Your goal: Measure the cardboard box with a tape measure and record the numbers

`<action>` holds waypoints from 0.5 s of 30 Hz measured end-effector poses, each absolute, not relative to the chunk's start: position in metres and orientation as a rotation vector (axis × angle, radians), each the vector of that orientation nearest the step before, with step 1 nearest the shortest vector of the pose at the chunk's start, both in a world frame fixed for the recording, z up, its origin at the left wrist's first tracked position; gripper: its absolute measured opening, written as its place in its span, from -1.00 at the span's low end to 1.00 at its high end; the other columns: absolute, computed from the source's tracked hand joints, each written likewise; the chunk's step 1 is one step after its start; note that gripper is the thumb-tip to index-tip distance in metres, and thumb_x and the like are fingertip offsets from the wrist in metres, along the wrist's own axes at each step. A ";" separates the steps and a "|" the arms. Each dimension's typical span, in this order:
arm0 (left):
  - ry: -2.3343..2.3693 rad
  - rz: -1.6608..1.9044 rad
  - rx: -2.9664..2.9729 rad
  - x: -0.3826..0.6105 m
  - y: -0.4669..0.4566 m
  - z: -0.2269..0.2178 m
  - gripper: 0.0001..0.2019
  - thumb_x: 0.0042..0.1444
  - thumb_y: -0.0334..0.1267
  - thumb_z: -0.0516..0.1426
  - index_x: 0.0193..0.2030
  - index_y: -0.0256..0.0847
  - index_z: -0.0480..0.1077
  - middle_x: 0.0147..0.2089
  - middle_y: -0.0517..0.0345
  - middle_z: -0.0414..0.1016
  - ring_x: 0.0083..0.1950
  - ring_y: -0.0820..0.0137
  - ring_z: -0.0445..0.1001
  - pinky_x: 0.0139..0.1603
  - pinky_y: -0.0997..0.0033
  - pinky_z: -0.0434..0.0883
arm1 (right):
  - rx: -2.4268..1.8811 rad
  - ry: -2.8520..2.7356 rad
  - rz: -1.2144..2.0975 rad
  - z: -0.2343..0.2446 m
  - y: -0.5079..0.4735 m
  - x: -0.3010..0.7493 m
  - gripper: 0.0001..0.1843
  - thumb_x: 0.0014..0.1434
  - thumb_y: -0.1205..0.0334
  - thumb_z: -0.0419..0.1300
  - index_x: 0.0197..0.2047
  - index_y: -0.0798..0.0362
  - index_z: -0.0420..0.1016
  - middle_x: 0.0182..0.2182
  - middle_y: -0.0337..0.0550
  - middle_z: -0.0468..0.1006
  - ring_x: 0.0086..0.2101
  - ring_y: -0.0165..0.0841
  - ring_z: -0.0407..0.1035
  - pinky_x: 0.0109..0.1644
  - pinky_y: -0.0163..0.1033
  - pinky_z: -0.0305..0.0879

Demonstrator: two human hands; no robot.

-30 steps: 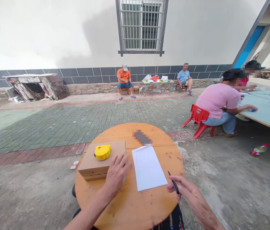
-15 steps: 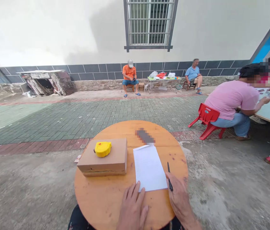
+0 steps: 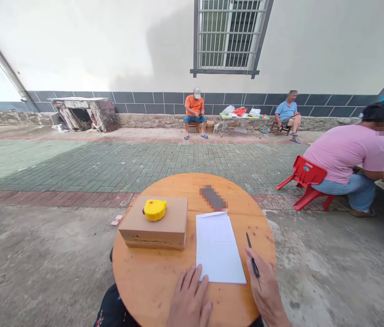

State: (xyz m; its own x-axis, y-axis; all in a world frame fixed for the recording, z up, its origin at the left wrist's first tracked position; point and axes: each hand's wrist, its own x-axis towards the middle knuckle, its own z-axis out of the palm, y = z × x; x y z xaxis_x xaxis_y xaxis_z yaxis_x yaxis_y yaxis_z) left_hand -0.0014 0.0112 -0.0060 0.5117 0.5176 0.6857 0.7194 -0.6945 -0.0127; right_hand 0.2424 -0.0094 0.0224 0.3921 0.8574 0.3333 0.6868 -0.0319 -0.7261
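My left hand (image 3: 189, 299) lies flat on the round wooden table (image 3: 151, 277) with its fingers stretched out. Its fingertips touch the lower left corner of a white sheet of paper (image 3: 218, 247). My right hand (image 3: 267, 290) rests at the paper's right edge and holds a black pen (image 3: 252, 255) that points away from me. A brown cardboard box (image 3: 160, 225) sits left of the paper. On the box lies a yellow tape measure (image 3: 155, 210). A small blurred dark object (image 3: 213, 198) lies beyond the paper.
A person in a pink shirt (image 3: 347, 152) sits on a red chair (image 3: 306, 179) at a long table to the right. Two more people (image 3: 194, 109) (image 3: 288, 113) sit by the far wall beside a small table (image 3: 243, 117). A broken wooden structure (image 3: 83, 113) stands at the far left.
My left hand left the box and came down flat at the paper's near corner. My right hand lowered with the pen onto the table. The view swung left.
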 end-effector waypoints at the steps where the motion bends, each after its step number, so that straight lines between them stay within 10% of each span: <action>1: -1.041 -0.972 -2.446 0.000 0.012 -0.007 -0.63 0.23 -0.04 0.02 0.05 -0.15 0.45 0.14 0.02 0.48 0.16 0.18 0.38 0.10 0.16 0.32 | -1.753 -1.319 0.256 0.030 -0.005 0.244 -0.54 0.29 -0.09 -0.01 0.03 0.00 0.49 0.01 -0.01 0.57 0.04 -0.07 0.39 0.19 0.18 0.18; 10: -1.128 -0.962 -2.461 0.002 0.007 0.009 -0.66 0.23 -0.07 0.01 0.00 -0.13 0.46 0.12 0.05 0.49 0.10 0.22 0.39 0.10 0.18 0.32 | -1.534 -1.082 0.429 0.068 -0.014 0.215 -0.67 0.17 -0.09 0.22 -0.35 0.03 0.46 -0.53 -0.17 0.52 -0.44 -0.28 0.45 -0.27 -0.23 0.41; 15: -1.145 -0.949 -2.496 0.000 0.005 0.013 -0.68 0.21 -0.12 0.03 0.02 -0.15 0.44 0.14 0.05 0.47 0.11 0.21 0.38 0.08 0.17 0.36 | -1.469 -1.100 0.659 0.059 0.001 0.196 -0.60 0.24 -0.11 0.11 -0.15 0.06 0.51 -0.49 -0.14 0.56 -0.40 -0.27 0.50 -0.32 -0.26 0.45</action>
State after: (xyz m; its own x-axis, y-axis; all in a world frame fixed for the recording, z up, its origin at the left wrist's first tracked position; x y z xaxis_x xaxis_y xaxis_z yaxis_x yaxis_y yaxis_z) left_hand 0.0004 0.0052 0.0129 0.4831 0.5914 0.6456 0.7444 -0.6656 0.0528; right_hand 0.1959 0.0006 0.0592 0.4072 0.8964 0.1751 0.2684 0.0658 -0.9611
